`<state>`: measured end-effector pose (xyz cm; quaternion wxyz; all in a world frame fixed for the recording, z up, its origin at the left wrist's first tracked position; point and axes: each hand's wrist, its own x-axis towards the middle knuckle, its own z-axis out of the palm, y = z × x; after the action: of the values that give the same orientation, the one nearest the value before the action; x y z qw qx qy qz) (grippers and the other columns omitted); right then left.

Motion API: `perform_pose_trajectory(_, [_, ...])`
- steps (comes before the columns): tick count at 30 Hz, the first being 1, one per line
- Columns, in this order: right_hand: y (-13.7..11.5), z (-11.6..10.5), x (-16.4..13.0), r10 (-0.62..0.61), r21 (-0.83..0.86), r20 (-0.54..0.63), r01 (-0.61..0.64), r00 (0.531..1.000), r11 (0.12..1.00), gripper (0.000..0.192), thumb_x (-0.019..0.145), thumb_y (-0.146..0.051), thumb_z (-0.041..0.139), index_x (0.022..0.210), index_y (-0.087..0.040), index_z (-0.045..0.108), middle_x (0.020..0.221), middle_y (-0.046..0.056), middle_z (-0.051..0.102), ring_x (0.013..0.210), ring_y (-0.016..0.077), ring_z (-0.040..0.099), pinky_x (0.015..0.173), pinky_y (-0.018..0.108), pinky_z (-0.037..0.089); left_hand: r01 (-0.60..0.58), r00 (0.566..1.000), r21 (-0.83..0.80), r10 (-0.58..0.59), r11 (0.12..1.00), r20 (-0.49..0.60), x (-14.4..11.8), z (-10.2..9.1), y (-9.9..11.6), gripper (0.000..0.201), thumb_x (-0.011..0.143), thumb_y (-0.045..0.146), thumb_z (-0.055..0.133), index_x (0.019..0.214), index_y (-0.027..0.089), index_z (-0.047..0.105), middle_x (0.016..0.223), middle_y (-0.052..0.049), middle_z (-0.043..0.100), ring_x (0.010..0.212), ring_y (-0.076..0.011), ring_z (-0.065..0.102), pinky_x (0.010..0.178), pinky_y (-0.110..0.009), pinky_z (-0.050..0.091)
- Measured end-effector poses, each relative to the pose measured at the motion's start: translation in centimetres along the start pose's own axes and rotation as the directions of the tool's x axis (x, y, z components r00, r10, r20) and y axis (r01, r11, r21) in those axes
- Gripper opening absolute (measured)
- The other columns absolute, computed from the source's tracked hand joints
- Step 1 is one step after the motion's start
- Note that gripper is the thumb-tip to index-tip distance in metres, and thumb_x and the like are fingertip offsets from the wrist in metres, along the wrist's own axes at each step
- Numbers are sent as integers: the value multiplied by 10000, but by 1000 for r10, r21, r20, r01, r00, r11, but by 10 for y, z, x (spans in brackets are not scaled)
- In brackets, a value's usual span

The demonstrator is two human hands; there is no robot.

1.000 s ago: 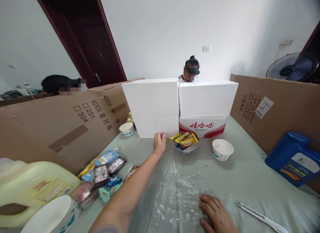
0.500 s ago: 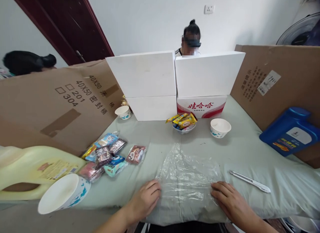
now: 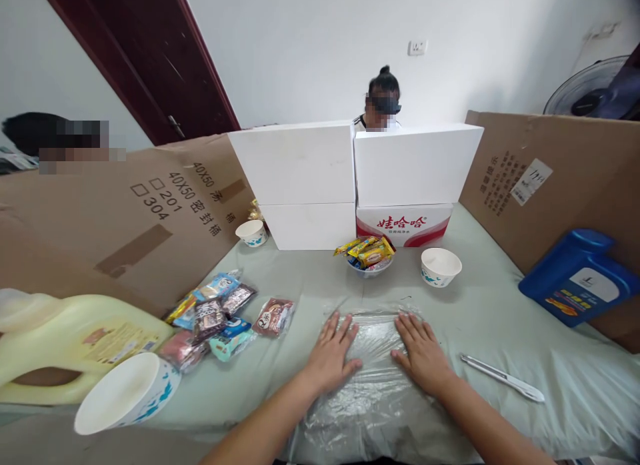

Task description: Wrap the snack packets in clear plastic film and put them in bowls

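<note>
A clear plastic bag (image 3: 373, 378) lies spread on the pale green cloth in front of me, its far edge wrinkled. My left hand (image 3: 333, 352) rests palm down on its left side with fingers spread. On the right side of the bag, my right hand (image 3: 423, 352) also presses flat, fingers apart. Neither hand holds anything. To the right of my right hand lies a silver utility knife (image 3: 503, 378). A brown-wrapped snack packet (image 3: 275, 317) sits left of my left hand.
Beyond the bag stand a bowl of wrapped snacks (image 3: 370, 257) and a paper bowl (image 3: 441, 268). White boxes (image 3: 300, 165) form a wall behind. Snack packets (image 3: 209, 317), a yellow jug (image 3: 95, 332) and a large paper bowl (image 3: 130, 392) are left; a blue bottle (image 3: 575, 278) is right.
Both my hands have moved forward from the bag's near sides onto its surface, fingers now spread flat. The bag's raised far part has been pressed down and lies flatter.
</note>
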<state>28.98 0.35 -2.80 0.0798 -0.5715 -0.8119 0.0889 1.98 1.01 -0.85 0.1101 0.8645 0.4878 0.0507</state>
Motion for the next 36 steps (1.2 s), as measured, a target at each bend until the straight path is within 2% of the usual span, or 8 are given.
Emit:
perform_pose_trajectory(4, [10,5,-11,253,-141,-110,-267,961,953,753,882,-594,435,1439,-90,386,1517,176,310,1414,398,190,1114,601,148,73,997,79,-74,994,15,-14,-3,-17,752,874,589,505,1495,237,272,1580,-80,193,1454,-355,66,1147,-565,141])
perform_pose_trajectory(10, [-26,-13,27,-134,-51,50,137,990,989,689,917,-609,352,1471,-199,340,1553,73,263,1446,277,157,1162,478,122,32,999,96,-28,995,-46,30,-8,5,556,953,469,428,1470,291,325,1561,-38,267,1451,-304,139,1159,-543,113])
perform_pose_trajectory(15, [1,-9,34,89,-94,45,-85,995,992,753,901,-585,397,1488,-129,279,1555,134,224,1442,334,132,1137,578,106,96,995,86,-95,992,-12,43,-6,-21,640,894,526,531,1461,296,347,1567,-67,246,1442,-386,99,1125,-611,115])
perform_pose_trajectory(18, [28,-17,6,124,-33,-71,-127,990,991,654,924,-525,399,1429,-111,400,1508,174,335,1426,342,199,1125,590,158,130,983,28,-125,991,-135,17,-17,-37,521,931,411,495,1406,207,435,1515,-125,340,1431,-360,168,1124,-596,157])
perform_pose_trajectory(21, [37,-37,-32,-134,190,-88,148,987,971,596,942,-542,377,1388,-156,459,1442,160,446,1402,294,282,1120,521,260,-61,972,-118,32,991,-234,-24,-31,-35,394,956,379,435,1285,186,534,1390,-126,480,1366,-295,321,1117,-505,276])
perform_pose_trajectory(27, [21,-57,-88,-368,410,81,305,926,860,422,859,-483,600,1195,-228,614,1313,110,577,1349,283,386,1124,500,285,-325,943,-293,330,899,-33,-103,-26,-12,689,732,566,711,1297,228,509,1379,-126,487,1324,-346,377,1097,-531,329])
perform_pose_trajectory(30, [14,-55,-102,-302,478,54,240,952,845,233,968,-281,416,969,-227,643,1093,74,677,1179,212,553,1017,406,417,-276,950,-317,308,907,54,-118,-21,-10,238,885,283,576,1117,258,623,1360,-74,533,1362,-300,357,1121,-531,288])
perform_pose_trajectory(36, [10,-51,-101,-63,681,208,-98,976,725,289,984,-383,337,915,-229,572,779,7,664,733,148,636,697,271,491,118,990,-653,-39,748,134,-99,-44,-15,176,932,257,428,854,207,578,789,-8,689,758,-153,658,722,-243,513])
